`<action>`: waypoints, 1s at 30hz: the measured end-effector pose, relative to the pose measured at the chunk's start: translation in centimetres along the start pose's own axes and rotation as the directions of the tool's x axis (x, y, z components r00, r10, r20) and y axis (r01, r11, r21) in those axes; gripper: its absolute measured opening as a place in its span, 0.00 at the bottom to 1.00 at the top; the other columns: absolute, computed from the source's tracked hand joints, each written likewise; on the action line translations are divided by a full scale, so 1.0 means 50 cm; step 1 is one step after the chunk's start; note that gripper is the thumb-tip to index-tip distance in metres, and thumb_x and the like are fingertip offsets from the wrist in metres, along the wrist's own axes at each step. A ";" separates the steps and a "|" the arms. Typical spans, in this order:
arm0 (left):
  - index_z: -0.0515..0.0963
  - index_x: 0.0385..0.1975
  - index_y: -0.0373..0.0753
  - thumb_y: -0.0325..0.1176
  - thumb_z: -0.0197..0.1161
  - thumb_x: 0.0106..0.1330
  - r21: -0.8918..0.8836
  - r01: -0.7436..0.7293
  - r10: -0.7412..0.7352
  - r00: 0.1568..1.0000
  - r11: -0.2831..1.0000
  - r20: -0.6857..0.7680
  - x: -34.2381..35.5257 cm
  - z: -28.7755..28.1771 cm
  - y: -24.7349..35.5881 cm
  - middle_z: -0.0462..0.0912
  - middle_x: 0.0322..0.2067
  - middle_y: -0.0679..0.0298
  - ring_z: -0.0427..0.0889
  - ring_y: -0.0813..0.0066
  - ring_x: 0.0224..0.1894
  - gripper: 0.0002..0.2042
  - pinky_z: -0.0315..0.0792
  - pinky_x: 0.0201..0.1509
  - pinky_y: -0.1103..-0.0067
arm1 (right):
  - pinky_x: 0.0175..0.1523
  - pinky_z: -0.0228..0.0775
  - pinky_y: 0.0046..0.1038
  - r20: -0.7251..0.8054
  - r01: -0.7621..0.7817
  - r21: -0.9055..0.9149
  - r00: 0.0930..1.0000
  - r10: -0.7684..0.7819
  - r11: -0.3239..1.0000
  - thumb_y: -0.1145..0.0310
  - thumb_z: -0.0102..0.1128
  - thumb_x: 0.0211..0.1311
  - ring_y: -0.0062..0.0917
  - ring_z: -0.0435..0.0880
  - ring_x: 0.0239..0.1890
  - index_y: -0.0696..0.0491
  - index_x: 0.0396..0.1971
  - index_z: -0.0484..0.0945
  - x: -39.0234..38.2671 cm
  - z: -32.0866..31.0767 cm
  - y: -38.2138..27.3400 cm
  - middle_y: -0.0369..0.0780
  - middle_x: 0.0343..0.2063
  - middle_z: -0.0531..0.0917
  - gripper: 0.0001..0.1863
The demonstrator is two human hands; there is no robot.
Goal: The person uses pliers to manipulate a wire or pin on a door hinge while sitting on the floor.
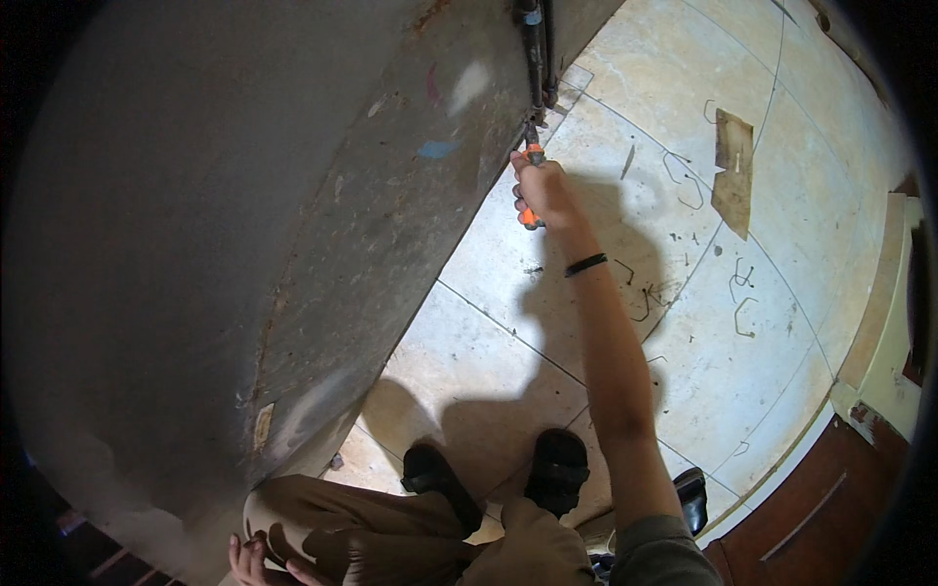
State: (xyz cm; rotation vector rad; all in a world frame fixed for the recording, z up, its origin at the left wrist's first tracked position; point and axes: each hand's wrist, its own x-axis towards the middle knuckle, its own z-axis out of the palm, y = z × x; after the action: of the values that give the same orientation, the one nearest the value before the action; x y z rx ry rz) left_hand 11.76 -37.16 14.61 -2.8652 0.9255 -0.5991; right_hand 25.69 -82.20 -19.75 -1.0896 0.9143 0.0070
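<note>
My right hand is wrapped round an orange-and-black handled hand tool, reaching forward to the foot of dark vertical pipes beside the grey wall. The tool's dark head is at the pipe's lower end, against the wall's bottom edge. My left hand rests low by my trousered knee at the bottom left, its fingers curled; what they hold, if anything, I cannot make out.
Bent wire pieces and a torn cardboard scrap lie on the tiled floor. My sandalled feet are below me. A brown wooden panel with pale boards stands at lower right.
</note>
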 end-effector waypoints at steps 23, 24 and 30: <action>0.75 0.49 0.28 0.39 0.55 0.76 -0.003 -0.011 0.011 1.000 1.000 -0.015 -0.003 0.001 -0.011 0.80 0.47 0.50 0.75 0.49 0.57 0.17 0.71 0.62 0.58 | 0.65 0.68 0.63 0.626 -0.450 0.732 0.740 -0.245 0.511 0.63 0.57 0.74 0.46 0.75 0.66 0.58 0.58 0.69 -0.107 -0.031 -0.042 0.49 0.60 0.74 0.20; 0.76 0.49 0.28 0.40 0.55 0.76 -0.004 -0.013 0.012 1.000 1.000 -0.022 -0.004 0.001 -0.013 0.80 0.47 0.50 0.75 0.49 0.57 0.17 0.71 0.62 0.58 | 0.63 0.70 0.63 0.614 -0.452 0.695 0.778 -0.135 0.559 0.63 0.57 0.73 0.48 0.75 0.65 0.58 0.56 0.69 -0.119 -0.046 -0.039 0.49 0.60 0.73 0.20; 0.76 0.48 0.26 0.42 0.56 0.74 -0.051 -0.048 0.041 0.990 0.998 -0.137 -0.028 0.009 -0.034 0.81 0.46 0.47 0.77 0.46 0.53 0.20 0.71 0.60 0.56 | 0.48 0.81 0.63 0.249 -0.290 0.426 0.948 0.197 0.857 0.63 0.61 0.69 0.45 0.87 0.51 0.55 0.47 0.71 -0.195 -0.084 -0.031 0.42 0.41 0.80 0.14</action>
State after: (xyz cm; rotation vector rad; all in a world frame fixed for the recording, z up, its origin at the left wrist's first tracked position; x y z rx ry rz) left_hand 11.84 -34.98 14.02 -2.8719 1.0371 -0.7845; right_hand 17.39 -82.15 -12.96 -0.5149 0.8149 0.1039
